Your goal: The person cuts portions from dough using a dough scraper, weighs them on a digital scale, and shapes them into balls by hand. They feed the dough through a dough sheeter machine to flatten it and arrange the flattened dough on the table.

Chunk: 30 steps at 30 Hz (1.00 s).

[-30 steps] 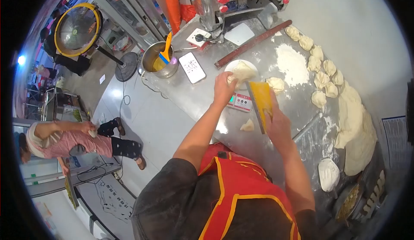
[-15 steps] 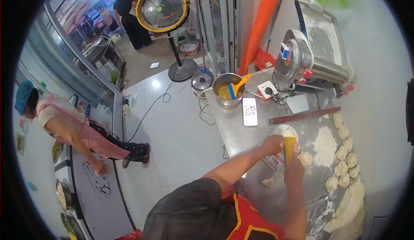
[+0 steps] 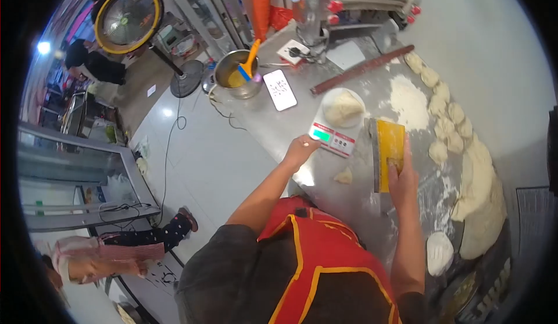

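My right hand [image 3: 403,178] grips a yellow-handled dough scraper [image 3: 390,149], held upright above the metal table, right of a digital kitchen scale [image 3: 334,139]. A lump of dough [image 3: 344,110] rests on the scale's round plate, and its display glows green. My left hand [image 3: 301,152] is beside the scale's lower left corner with the fingers curled in. A tiny pale bit shows at its fingertips, too small to name for sure. Below the scale lies a small scrap of dough [image 3: 343,176].
Dough balls [image 3: 444,129] and a long dough mass [image 3: 479,190] line the right side. Flour [image 3: 408,100], a rolling pin [image 3: 363,70], a white phone-sized card [image 3: 279,90], a pot with a brush [image 3: 235,79] and a dough machine [image 3: 349,1] are farther back. A co-worker [image 3: 99,260] stands left.
The view has turned and shifted. My hands, together over the scale before, are now apart: the left at the scale's corner, the right drawn aside with the scraper. The dough on the scale is uncovered.
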{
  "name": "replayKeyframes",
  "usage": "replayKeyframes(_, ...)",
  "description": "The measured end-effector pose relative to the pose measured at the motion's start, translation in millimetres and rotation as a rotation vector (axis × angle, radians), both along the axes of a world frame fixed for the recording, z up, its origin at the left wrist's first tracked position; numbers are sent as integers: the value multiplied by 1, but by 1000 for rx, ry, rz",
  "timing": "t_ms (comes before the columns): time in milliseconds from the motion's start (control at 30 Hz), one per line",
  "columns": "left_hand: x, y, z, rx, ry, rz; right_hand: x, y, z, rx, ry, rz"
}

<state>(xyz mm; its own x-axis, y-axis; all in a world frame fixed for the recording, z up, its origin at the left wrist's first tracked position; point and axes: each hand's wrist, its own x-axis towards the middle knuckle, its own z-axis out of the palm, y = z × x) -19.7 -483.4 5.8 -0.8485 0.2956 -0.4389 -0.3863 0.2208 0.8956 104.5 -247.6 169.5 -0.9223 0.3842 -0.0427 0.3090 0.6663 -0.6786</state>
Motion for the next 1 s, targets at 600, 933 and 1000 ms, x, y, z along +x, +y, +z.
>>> replayKeyframes(600,56,46,2,-36,-60,-209,65,15,-21,-38,39,-119)
replayKeyframes(933,-41,74,32,-743,792,-189,77,15,-19,-89,49,-167)
replayKeyframes(1000,-57,94,29,-907,780,-378,82,17,-23,-2,31,-176)
